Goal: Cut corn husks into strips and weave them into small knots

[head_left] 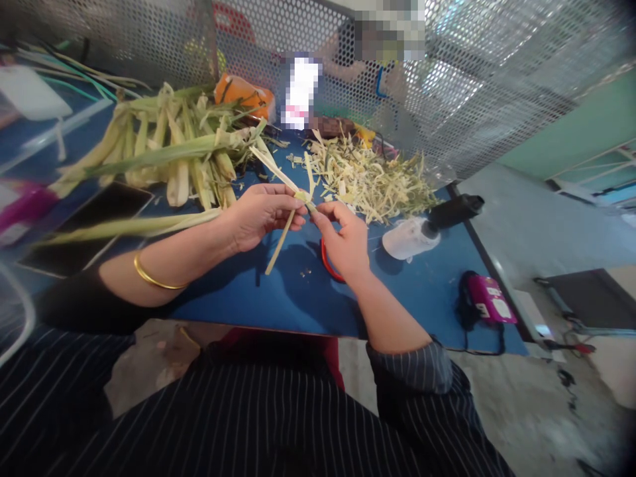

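Above the blue table [308,305], both my hands hold a small folded piece of pale plant strips [302,197], its strips sticking out up-left, up and down-left. My left hand [265,215] pinches it from the left, with a gold bangle [154,277] on the forearm. From the right, my right hand [345,240] grips it between thumb and fingers. Red scissor handles [325,262] lie partly hidden beneath my right hand. A heap of cut pale strips [372,175] is beyond my hands, and long green-white stalks [173,156] are piled at the left.
A white thread cone [405,238] and a black cylinder [456,211] are at the right, near a purple object [489,299] with a dark strap. An orange packet [246,96] stands before the perforated metal screen [278,33]. A person is partly visible behind it.
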`<state>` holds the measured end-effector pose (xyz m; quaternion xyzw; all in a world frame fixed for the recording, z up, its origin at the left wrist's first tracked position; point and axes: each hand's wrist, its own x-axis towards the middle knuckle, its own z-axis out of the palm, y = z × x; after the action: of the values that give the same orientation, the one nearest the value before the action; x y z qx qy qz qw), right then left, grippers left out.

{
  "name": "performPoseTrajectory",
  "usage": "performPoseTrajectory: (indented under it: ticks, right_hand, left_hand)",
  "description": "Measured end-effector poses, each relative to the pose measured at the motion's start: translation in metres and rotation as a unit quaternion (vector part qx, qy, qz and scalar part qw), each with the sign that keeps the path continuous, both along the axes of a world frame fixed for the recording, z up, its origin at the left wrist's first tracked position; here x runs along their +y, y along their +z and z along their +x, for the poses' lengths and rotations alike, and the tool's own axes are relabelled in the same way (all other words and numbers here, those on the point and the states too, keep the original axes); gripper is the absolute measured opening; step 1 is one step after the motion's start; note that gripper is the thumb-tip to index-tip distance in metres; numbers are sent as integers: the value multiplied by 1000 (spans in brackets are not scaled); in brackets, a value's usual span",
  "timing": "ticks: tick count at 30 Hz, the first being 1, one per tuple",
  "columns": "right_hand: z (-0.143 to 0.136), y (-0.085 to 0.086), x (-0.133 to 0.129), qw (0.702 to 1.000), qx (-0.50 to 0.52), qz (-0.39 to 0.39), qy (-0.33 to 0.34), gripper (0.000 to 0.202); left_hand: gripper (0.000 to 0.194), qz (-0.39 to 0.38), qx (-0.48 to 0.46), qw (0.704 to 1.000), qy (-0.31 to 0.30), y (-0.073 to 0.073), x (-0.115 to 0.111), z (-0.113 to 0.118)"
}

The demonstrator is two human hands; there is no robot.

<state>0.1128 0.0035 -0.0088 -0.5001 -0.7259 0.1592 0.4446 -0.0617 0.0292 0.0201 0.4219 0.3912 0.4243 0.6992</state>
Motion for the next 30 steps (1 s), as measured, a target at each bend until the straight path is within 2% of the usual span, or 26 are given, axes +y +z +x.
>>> performPoseTrajectory:
  ticks: [2,4,10,23,30]
  right_hand:
    - [-1,-1,1,999,-4,-31,18,25]
    - [-2,-1,0,999,-23,-28,18,26]
    - [-3,2,-3,998,-32,-42,31,26]
    - [5,17,-4,992,20,-111,60,21]
    - [7,19,-4,987,39,-137,70,21]
  left_hand:
    - [6,8,0,1000,-29,-2,-1,1]
    - [11,30,14,998,-49,-6,-1,2]
    - [16,72,55,995,-32,-16,-1,4]
    - [18,30,9,999,22,-9,-4,7]
    - [17,21,1,999,26,-6,-2,5]
